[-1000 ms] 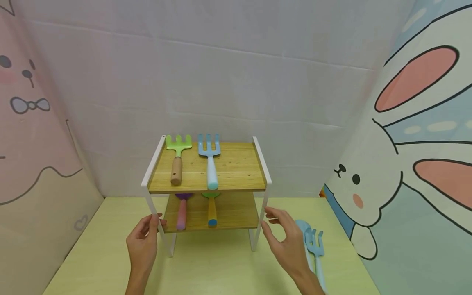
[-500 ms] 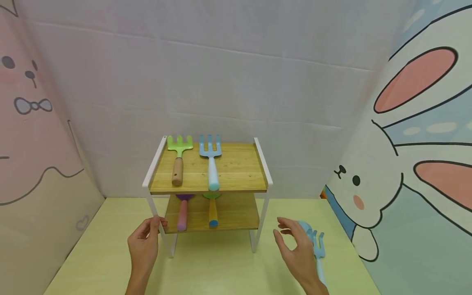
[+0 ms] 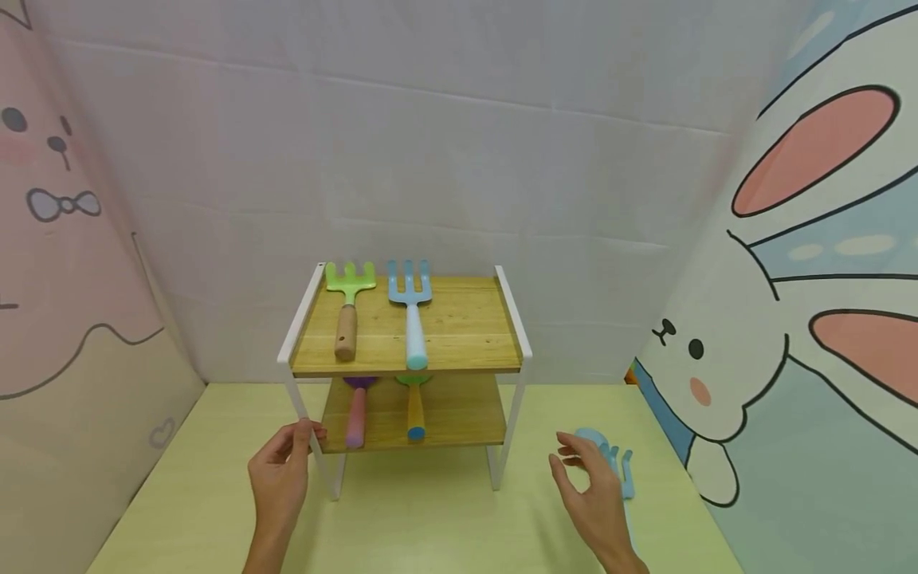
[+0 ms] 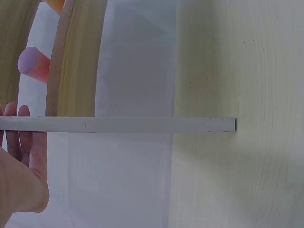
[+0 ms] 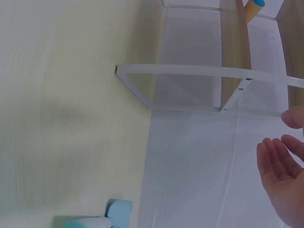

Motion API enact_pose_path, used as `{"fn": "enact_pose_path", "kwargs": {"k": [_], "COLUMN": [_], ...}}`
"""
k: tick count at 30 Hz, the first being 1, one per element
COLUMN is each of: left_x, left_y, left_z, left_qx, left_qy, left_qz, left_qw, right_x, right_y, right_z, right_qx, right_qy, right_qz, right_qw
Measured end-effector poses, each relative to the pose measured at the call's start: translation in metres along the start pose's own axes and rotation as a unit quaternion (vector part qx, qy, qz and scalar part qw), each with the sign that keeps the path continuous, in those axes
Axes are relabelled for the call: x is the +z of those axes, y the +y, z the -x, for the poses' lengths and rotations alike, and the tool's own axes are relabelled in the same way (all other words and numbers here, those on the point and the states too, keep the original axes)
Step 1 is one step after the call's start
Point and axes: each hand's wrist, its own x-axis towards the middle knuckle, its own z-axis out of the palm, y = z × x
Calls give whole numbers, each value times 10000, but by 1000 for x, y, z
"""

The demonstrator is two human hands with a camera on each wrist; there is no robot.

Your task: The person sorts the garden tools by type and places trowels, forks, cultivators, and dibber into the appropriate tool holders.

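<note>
The rack (image 3: 473, 327) has smooth, grained wooden boards (image 3: 459, 414) in a white frame (image 3: 514, 319) resembling painted metal, the green fork (image 3: 350, 288) on the rack carries a matt wooden handle (image 3: 346, 333), the sheet (image 3: 459, 175) behind the rack looks like creased cloth, and the bench (image 3: 416, 510) beneath the rack is smooth.

A creased pale sheet (image 3: 459, 159) hangs behind the counter (image 3: 416, 530), flanked by a pink cartoon animal (image 3: 60, 267) and a white cartoon rabbit (image 3: 739, 359).

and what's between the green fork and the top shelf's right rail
The head view shows the blue fork between the green fork and right rail, with bare wood either side.
</note>
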Motion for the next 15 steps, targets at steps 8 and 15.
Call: {"fn": "enact_pose_path", "kwargs": {"k": [8,15], "left_x": [0,0], "left_y": [-1,-1], "left_z": [0,0], "left_qx": [-7,7], "left_qy": [19,18], "left_qz": [53,76], "left_qw": [10000,10000], "right_x": [-7,-14], "right_y": [26,41], "right_z": [13,23], "right_qx": [178,371], "right_qy": [-28,64], "right_qz": [250,419], "right_qw": [9995,9984]}}
